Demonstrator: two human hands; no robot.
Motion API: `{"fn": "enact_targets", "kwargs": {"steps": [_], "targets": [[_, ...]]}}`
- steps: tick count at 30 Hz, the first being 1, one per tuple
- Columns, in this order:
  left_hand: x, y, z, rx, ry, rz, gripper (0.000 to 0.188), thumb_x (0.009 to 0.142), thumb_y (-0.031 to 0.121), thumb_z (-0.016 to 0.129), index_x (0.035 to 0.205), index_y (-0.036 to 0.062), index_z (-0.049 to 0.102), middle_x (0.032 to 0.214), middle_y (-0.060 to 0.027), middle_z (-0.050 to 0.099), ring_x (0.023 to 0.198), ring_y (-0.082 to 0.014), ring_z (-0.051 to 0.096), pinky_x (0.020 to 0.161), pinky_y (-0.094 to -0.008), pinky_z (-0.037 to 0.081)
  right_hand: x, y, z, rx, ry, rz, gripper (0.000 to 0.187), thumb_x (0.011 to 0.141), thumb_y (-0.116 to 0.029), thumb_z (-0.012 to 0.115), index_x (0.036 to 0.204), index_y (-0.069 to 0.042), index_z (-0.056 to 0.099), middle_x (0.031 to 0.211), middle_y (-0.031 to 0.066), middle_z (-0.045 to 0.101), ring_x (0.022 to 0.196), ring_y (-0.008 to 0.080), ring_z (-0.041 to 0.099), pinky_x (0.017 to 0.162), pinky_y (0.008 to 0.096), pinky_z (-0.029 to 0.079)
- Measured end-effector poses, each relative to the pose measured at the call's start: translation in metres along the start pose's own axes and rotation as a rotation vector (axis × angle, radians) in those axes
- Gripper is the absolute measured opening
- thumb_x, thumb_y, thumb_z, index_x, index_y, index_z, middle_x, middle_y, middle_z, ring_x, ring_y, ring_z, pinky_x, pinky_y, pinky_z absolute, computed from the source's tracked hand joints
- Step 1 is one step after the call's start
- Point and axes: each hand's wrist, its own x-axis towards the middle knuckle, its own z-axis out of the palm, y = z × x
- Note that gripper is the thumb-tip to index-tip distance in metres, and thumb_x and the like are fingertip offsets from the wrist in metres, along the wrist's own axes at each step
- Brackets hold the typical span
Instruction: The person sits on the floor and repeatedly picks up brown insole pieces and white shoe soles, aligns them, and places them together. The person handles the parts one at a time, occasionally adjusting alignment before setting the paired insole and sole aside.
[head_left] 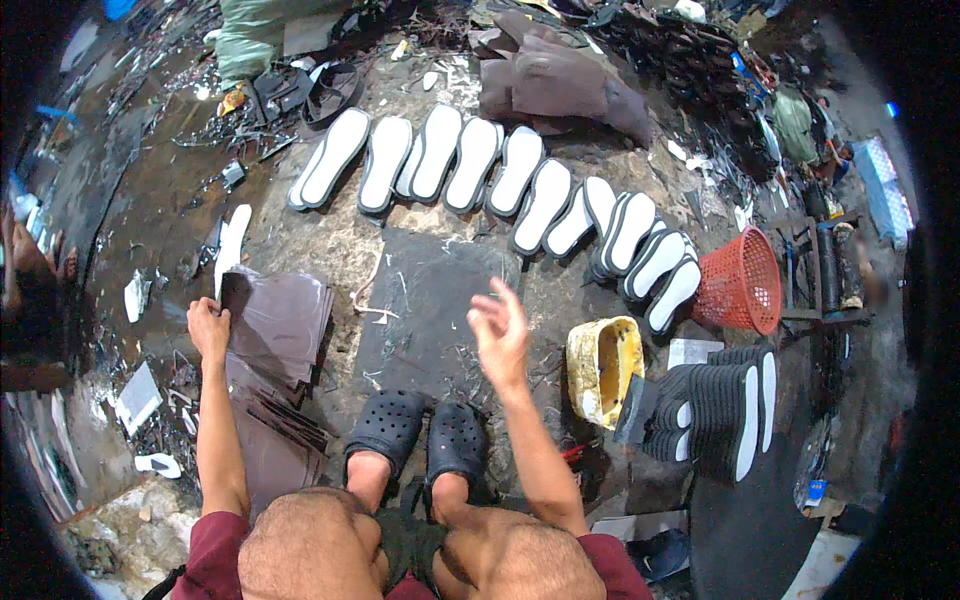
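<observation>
My left hand (pixel 209 330) is at the left edge of a stack of brown sheets (pixel 275 320), its fingers pinched at the lower end of a slim white sole-shaped piece (pixel 232 245). My right hand (pixel 500 338) hangs above a dark square mat (pixel 425 300), fingers apart and nothing in them. Beyond the mat, white-topped soles with dark edges (pixel 434 155) lie in a curved row, several of them overlapping. More brown sheets (pixel 265 435) lie below the first stack, beside my left forearm.
A yellow tub (pixel 607 375) stands right of my right hand. Behind it are a red perforated basket (pixel 740 280) and stacked dark soles (pixel 725 410). Folded brown material (pixel 550 85) lies at the back. My dark clogs (pixel 385 432) rest at the mat's near edge. Scraps litter the floor.
</observation>
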Motion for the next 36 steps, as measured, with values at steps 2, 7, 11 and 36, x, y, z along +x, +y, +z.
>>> {"fn": "enact_targets", "kwargs": {"steps": [2, 7, 11, 36], "targets": [[-0.006, 0.02, -0.015, -0.226, -0.112, 0.068, 0.02, 0.069, 0.009, 0.073, 0.083, 0.0028, 0.059, 0.079, -0.0137, 0.061, 0.076, -0.0306, 0.061, 0.071, -0.0388, 0.05, -0.024, 0.003, 0.009, -0.117, -0.082, 0.068, 0.056, 0.089, -0.005, 0.069, 0.141, -0.007, 0.051, 0.121, 0.0168, 0.067, 0.1, 0.018, 0.068, 0.085, 0.0315, 0.056], [-0.059, 0.235, -0.186, -0.63, -0.66, 0.44, 0.081, 0.068, -0.007, 0.068, 0.143, 0.0165, 0.047, 0.091, -0.018, 0.072, 0.082, -0.0344, 0.07, 0.075, -0.039, 0.055, -0.042, -0.069, 0.004, -0.651, -0.281, -0.594, 0.079, 0.074, -0.022, 0.081, 0.146, -0.019, 0.049, 0.15, 0.0119, 0.045, 0.143, 0.0341, 0.037, 0.119, 0.0556, 0.024], [-0.065, 0.275, -0.228, -0.819, -0.455, 0.932, 0.059, 0.065, -0.005, 0.074, 0.12, 0.0156, 0.065, 0.089, -0.0082, 0.073, 0.085, -0.0268, 0.07, 0.073, -0.0387, 0.053, -0.02, -0.129, -0.039, -0.873, -0.267, -0.779, 0.086, 0.069, -0.02, 0.082, 0.147, -0.024, 0.048, 0.152, 0.0079, 0.044, 0.143, 0.0315, 0.036, 0.118, 0.0612, 0.02], [-0.188, 0.267, -0.016, -1.117, -0.473, 0.578, 0.029, 0.076, -0.003, 0.067, 0.105, 0.0042, 0.066, 0.116, -0.0161, 0.07, 0.106, -0.0333, 0.068, 0.09, -0.0394, 0.056, 0.215, 0.015, -0.151, -1.359, 0.522, 0.429, 0.114, 0.068, -0.025, 0.08, 0.157, -0.008, 0.011, 0.134, 0.0331, 0.047, 0.122, 0.0471, 0.05, 0.105, 0.0509, 0.042]]}}
